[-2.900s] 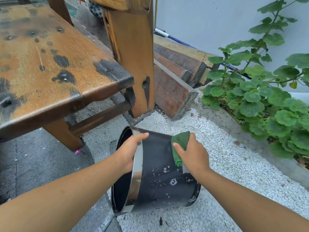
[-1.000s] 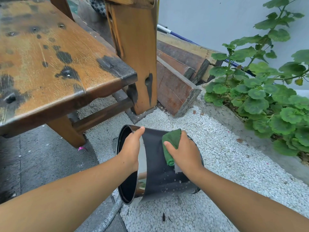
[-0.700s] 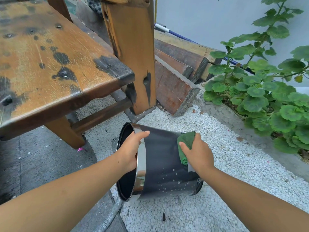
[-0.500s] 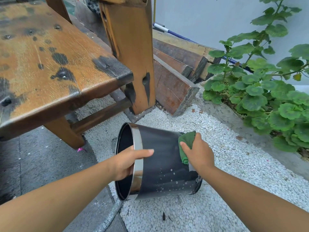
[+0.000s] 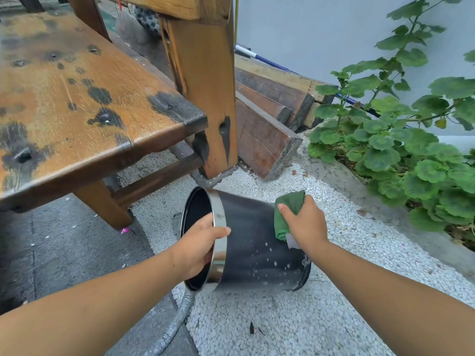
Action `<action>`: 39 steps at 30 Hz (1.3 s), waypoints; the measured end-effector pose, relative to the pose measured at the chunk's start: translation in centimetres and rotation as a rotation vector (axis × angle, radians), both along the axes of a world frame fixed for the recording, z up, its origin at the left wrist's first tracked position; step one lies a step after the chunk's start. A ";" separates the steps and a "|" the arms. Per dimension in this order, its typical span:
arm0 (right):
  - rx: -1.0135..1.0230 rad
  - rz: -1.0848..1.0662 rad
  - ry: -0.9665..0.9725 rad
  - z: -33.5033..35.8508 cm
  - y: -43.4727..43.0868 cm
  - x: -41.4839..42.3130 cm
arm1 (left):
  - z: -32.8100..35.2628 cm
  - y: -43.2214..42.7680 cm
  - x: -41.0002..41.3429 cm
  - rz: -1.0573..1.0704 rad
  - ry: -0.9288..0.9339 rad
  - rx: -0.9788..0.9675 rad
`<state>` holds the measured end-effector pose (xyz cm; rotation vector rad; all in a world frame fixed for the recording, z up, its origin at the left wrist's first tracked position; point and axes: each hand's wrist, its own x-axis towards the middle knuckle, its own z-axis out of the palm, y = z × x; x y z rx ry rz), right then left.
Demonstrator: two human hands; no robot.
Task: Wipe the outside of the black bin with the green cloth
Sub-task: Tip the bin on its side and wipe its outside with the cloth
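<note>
The black bin (image 5: 253, 242) lies on its side on white gravel, its open mouth with a shiny metal rim turned to the left. White specks dot its lower wall. My left hand (image 5: 199, 246) grips the metal rim, fingers inside and thumb across the outside. My right hand (image 5: 305, 223) presses the bunched green cloth (image 5: 286, 211) against the bin's upper right wall, near its base.
A worn wooden bench (image 5: 77, 98) stands to the left, its thick leg (image 5: 205, 98) just behind the bin. Stacked wooden beams (image 5: 264, 124) lie behind. Leafy green plants (image 5: 401, 140) fill a raised bed at the right. A grey hose (image 5: 174, 327) runs under the bin.
My right hand has slid the cloth from the middle of the bin's wall toward its base. My left hand has shifted lower along the rim, and the bin has turned a little.
</note>
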<state>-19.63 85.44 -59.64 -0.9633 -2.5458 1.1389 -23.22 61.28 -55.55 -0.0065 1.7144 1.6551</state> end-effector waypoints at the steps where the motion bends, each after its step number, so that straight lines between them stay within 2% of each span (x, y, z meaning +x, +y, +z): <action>1: -0.032 0.003 0.041 0.6 -0.4 -0.1 | 0.6 0.4 -0.1 0.051 0.041 -0.027; 6: -0.127 0.065 0.216 4.3 -3.3 -0.5 | 2.5 2.1 -1.5 0.242 0.097 -0.052; 9: -0.116 0.149 0.252 6.2 -5.4 -0.6 | 3.0 3.1 -1.2 0.346 0.016 0.033; 12: -0.090 0.215 0.237 6.9 -7.5 -0.4 | 2.7 3.7 -0.6 0.376 -0.027 0.077; 17: 0.002 0.274 0.107 6.5 -9.1 -0.5 | 2.8 4.3 -0.2 0.397 -0.097 0.136; 21: 0.089 0.307 0.078 5.9 -8.4 -0.9 | 3.0 4.1 -0.1 0.384 -0.120 0.129; 25: 0.139 0.294 0.018 4.5 -6.9 -0.9 | 3.1 3.5 -0.2 0.364 -0.033 -0.002; 31: 0.187 0.244 -0.039 2.2 -4.0 -0.9 | 2.3 2.5 -0.6 0.326 0.003 -0.070; 37: 0.266 0.160 -0.130 -0.1 -0.4 -0.2 | 2.3 1.4 -0.6 0.245 0.023 -0.138; 39: 0.280 0.132 -0.163 -0.9 0.7 0.1 | 2.5 1.0 -0.5 0.159 0.033 -0.142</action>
